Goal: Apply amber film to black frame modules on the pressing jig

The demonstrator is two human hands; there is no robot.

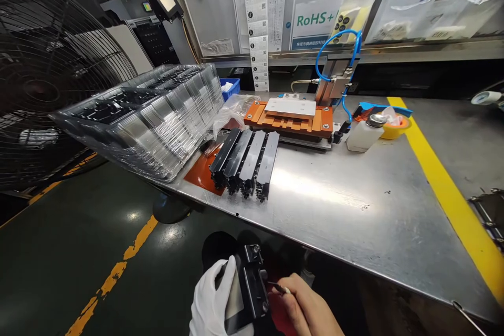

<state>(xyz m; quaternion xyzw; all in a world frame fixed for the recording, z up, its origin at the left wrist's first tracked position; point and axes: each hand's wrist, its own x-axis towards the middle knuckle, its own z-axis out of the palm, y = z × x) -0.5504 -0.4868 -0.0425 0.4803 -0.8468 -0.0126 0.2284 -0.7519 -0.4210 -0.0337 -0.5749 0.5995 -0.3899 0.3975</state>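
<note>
My left hand (210, 299), in a white glove, is wrapped round a black plastic part (247, 278). This part has a smooth panel and several raised fittings along one side, and it is held below the table's front edge. Bare, my right hand (309, 307) pinches a slim tool (279, 287) with a dark, narrow tip. That tip points at the right side of the part; whether it touches cannot be made out. Several long black parts (252, 160) lie side by side on the table, partly over an orange-brown sheet (202, 170).
A stack of clear plastic trays (173, 126) stands at the left of the metal table (334, 189). Behind the parts sits an orange fixture (289, 115) with blue air hoses. A white bottle (364, 134) and yellow tape roll (396, 128) are to its right. A large fan (43, 84) stands far left.
</note>
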